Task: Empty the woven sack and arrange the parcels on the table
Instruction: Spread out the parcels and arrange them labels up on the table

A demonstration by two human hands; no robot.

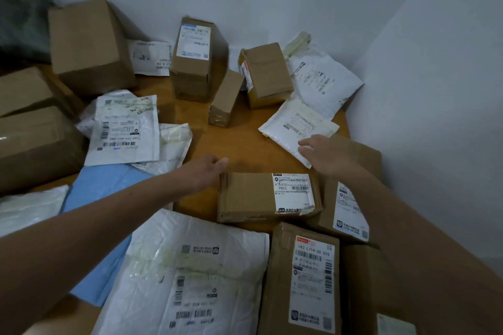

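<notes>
Brown cardboard and white plastic mailers cover most of the wooden table (239, 141), which sits in a corner of white walls. Left hand (202, 173) reaches in from lower left, fingertips touching the left end of a flat cardboard box (268, 197) with a white label marked P802; fingers look loosely curled, not clamped on it. Right hand (325, 153) comes in from the right, palm down, fingers spread apart, resting on the near edge of a white padded mailer (295, 128). Flat box lies on bare table between the two hands, near centre front.

In front of it: a big white mailer (190, 266) with barcodes, and a long cardboard box (302, 277) with a red-topped label just beside it on the right. Blue mailer (103, 198) partly under the left forearm. Left side: a white labelled mailer (126, 130) overlapping other bags, large boxes at the edge. Back: large cardboard box (89, 46), an upright box (193, 60) with a label on top, a small narrow box (226, 98) leaning on a yellow-taped box (265, 75), another white mailer (325, 84) in the corner. Woven sack: cannot tell; only a dark blurred shape top left.
</notes>
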